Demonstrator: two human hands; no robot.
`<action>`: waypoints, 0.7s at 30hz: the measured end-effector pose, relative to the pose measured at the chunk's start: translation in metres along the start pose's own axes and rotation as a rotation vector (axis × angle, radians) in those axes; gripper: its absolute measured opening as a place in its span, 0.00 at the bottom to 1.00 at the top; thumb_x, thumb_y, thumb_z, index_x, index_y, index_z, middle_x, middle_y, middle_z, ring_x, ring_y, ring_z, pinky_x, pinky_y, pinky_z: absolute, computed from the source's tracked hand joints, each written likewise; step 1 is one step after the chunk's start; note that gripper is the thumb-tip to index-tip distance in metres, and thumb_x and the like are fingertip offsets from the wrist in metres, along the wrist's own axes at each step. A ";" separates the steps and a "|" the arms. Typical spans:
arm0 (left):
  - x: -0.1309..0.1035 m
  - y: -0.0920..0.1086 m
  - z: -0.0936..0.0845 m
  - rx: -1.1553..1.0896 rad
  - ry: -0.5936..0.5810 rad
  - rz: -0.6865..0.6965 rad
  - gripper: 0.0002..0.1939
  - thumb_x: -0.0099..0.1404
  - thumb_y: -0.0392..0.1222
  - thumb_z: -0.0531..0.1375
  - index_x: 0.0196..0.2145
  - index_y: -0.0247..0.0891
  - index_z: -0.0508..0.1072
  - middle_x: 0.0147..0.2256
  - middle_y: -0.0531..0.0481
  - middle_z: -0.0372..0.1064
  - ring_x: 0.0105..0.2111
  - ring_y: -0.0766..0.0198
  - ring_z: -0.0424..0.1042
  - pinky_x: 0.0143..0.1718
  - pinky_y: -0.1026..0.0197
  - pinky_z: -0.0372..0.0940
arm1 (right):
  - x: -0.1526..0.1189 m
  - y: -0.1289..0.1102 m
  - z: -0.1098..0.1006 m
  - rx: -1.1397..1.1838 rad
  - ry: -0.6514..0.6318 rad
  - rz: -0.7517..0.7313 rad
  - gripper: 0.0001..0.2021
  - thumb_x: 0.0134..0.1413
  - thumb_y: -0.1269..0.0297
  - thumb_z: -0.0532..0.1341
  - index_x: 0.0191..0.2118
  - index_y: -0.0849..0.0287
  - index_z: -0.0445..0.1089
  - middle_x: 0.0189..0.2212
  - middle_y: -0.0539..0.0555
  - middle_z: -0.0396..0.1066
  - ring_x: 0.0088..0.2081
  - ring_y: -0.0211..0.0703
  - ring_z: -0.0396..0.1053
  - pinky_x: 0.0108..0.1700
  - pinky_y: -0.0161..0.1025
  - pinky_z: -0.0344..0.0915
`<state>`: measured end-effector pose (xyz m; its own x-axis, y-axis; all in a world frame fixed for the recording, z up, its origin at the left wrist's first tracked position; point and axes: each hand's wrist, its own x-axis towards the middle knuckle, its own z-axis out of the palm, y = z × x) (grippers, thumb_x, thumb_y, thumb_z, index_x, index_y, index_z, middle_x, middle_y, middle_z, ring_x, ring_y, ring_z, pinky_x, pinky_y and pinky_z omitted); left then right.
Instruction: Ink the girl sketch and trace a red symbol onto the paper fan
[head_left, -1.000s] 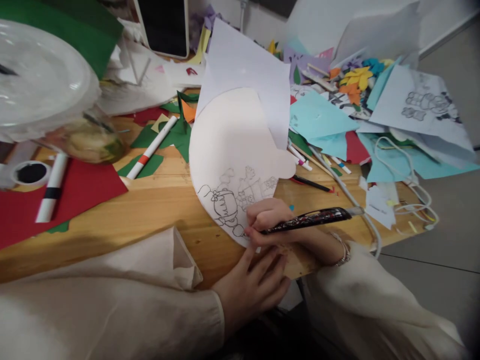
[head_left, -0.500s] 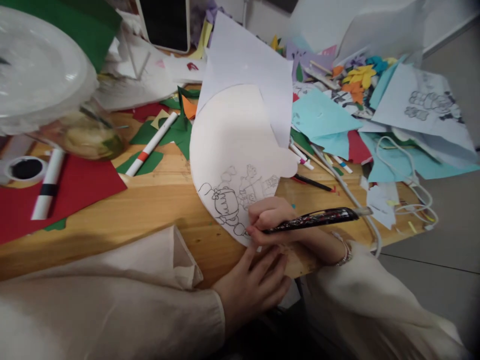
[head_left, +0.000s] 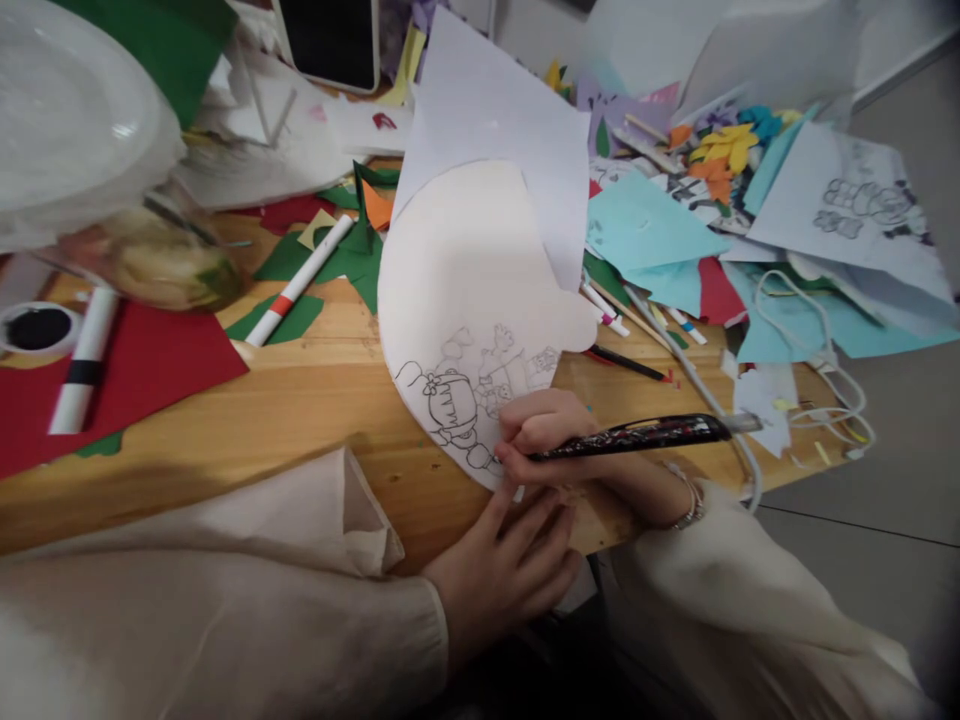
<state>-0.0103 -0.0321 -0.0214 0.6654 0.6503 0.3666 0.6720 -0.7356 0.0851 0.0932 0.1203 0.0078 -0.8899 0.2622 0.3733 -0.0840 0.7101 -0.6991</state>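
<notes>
A dark patterned pen (head_left: 645, 436) sits in the closed fingers of my right hand (head_left: 547, 435), its tip end at the lower edge of a white paper cutout (head_left: 465, 240) with a rounded outline. Line drawings (head_left: 454, 402) of cartoon-like figures cover the cutout's lower part; one has a fringe and a flower on its head. My left hand (head_left: 510, 560) lies with fingers extended and slightly apart at the table's front edge, just below the right hand. Its index fingertip is close to the cutout's lower corner; whether it presses the paper I cannot tell.
Behind the cutout lies a pale sheet (head_left: 495, 110). Markers (head_left: 300, 280) and red paper (head_left: 165, 380) are on the left, near a lidded plastic container (head_left: 82, 130). Light-blue paper (head_left: 652, 225), paper flowers (head_left: 724, 150), a black pencil (head_left: 628, 362) and a white cable (head_left: 832, 360) occupy the right.
The pen's upper end has shifted slightly to the right. The view has moved a little, while both hands stay in nearly the same place.
</notes>
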 end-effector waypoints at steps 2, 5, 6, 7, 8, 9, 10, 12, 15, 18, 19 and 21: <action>0.000 0.000 0.000 -0.003 -0.002 0.007 0.17 0.73 0.42 0.48 0.56 0.45 0.67 0.59 0.48 0.63 0.58 0.50 0.62 0.55 0.38 0.56 | 0.000 0.000 0.000 -0.008 -0.005 0.013 0.20 0.59 0.72 0.54 0.20 0.58 0.45 0.17 0.45 0.52 0.21 0.30 0.49 0.23 0.32 0.46; 0.000 0.000 0.000 -0.008 -0.013 0.012 0.17 0.73 0.43 0.48 0.56 0.45 0.67 0.59 0.47 0.63 0.58 0.50 0.62 0.55 0.38 0.56 | 0.000 0.000 0.000 -0.006 -0.003 0.011 0.19 0.59 0.72 0.54 0.20 0.58 0.45 0.17 0.45 0.51 0.21 0.31 0.48 0.23 0.33 0.46; 0.000 0.000 -0.001 -0.008 -0.015 0.012 0.17 0.73 0.42 0.48 0.56 0.45 0.67 0.59 0.47 0.62 0.58 0.50 0.62 0.55 0.38 0.56 | 0.000 0.000 0.000 -0.006 0.013 0.002 0.19 0.59 0.73 0.54 0.20 0.58 0.45 0.17 0.45 0.51 0.21 0.31 0.47 0.23 0.33 0.45; 0.000 0.000 0.000 -0.009 -0.016 0.013 0.17 0.73 0.42 0.48 0.56 0.45 0.67 0.59 0.48 0.62 0.59 0.50 0.62 0.55 0.38 0.56 | 0.000 0.000 0.000 -0.005 0.025 -0.002 0.19 0.58 0.73 0.55 0.20 0.58 0.45 0.17 0.44 0.51 0.21 0.31 0.47 0.23 0.33 0.45; 0.000 0.000 0.000 -0.010 -0.018 0.009 0.17 0.73 0.42 0.48 0.56 0.45 0.67 0.59 0.48 0.62 0.59 0.50 0.62 0.56 0.38 0.56 | 0.000 0.000 -0.001 -0.005 0.029 0.001 0.19 0.58 0.73 0.55 0.20 0.58 0.46 0.17 0.44 0.52 0.20 0.31 0.48 0.22 0.33 0.46; 0.000 0.001 0.000 -0.010 -0.018 0.004 0.17 0.73 0.42 0.48 0.56 0.46 0.67 0.59 0.48 0.62 0.59 0.50 0.62 0.56 0.38 0.55 | 0.001 -0.001 -0.002 -0.007 0.026 0.012 0.19 0.58 0.72 0.55 0.20 0.58 0.46 0.17 0.44 0.52 0.20 0.30 0.48 0.22 0.32 0.46; 0.000 0.001 0.000 -0.010 -0.018 -0.002 0.17 0.73 0.42 0.48 0.56 0.46 0.67 0.59 0.49 0.63 0.59 0.50 0.61 0.56 0.38 0.55 | 0.001 -0.002 -0.003 -0.015 0.018 0.035 0.19 0.58 0.72 0.55 0.19 0.58 0.46 0.17 0.44 0.53 0.20 0.30 0.50 0.22 0.32 0.47; 0.000 0.001 0.000 -0.008 -0.016 -0.003 0.17 0.73 0.42 0.48 0.56 0.46 0.67 0.59 0.49 0.63 0.59 0.50 0.61 0.57 0.37 0.54 | 0.001 -0.003 -0.005 -0.023 0.004 0.071 0.20 0.59 0.71 0.55 0.19 0.58 0.46 0.17 0.45 0.55 0.20 0.30 0.52 0.22 0.31 0.49; -0.001 0.000 0.000 -0.003 -0.014 0.016 0.17 0.73 0.42 0.48 0.56 0.45 0.67 0.59 0.48 0.63 0.59 0.50 0.62 0.56 0.38 0.55 | 0.001 -0.004 -0.006 0.023 -0.012 0.033 0.20 0.59 0.71 0.55 0.19 0.58 0.47 0.17 0.45 0.56 0.20 0.29 0.53 0.22 0.31 0.50; -0.001 0.000 -0.001 -0.009 -0.024 0.011 0.17 0.73 0.42 0.48 0.56 0.45 0.67 0.59 0.48 0.62 0.59 0.50 0.61 0.54 0.40 0.58 | 0.001 -0.003 -0.003 0.064 -0.048 0.007 0.19 0.58 0.71 0.56 0.19 0.58 0.49 0.17 0.45 0.57 0.20 0.30 0.54 0.23 0.31 0.50; -0.001 0.000 -0.001 -0.011 -0.025 0.009 0.17 0.73 0.42 0.48 0.56 0.45 0.67 0.59 0.48 0.62 0.59 0.50 0.61 0.53 0.40 0.58 | 0.002 -0.003 -0.002 0.062 -0.050 0.013 0.19 0.58 0.72 0.56 0.19 0.58 0.49 0.17 0.45 0.57 0.20 0.30 0.54 0.23 0.32 0.50; -0.001 0.000 -0.001 -0.013 -0.021 0.002 0.17 0.73 0.42 0.48 0.56 0.45 0.67 0.60 0.48 0.62 0.59 0.50 0.61 0.53 0.41 0.59 | 0.002 -0.003 -0.001 0.056 -0.039 0.010 0.19 0.58 0.73 0.56 0.19 0.58 0.49 0.17 0.45 0.57 0.20 0.30 0.53 0.22 0.32 0.49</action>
<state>-0.0112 -0.0323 -0.0208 0.6731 0.6528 0.3475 0.6668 -0.7389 0.0965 0.0921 0.1193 0.0116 -0.9074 0.2432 0.3428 -0.0985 0.6698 -0.7360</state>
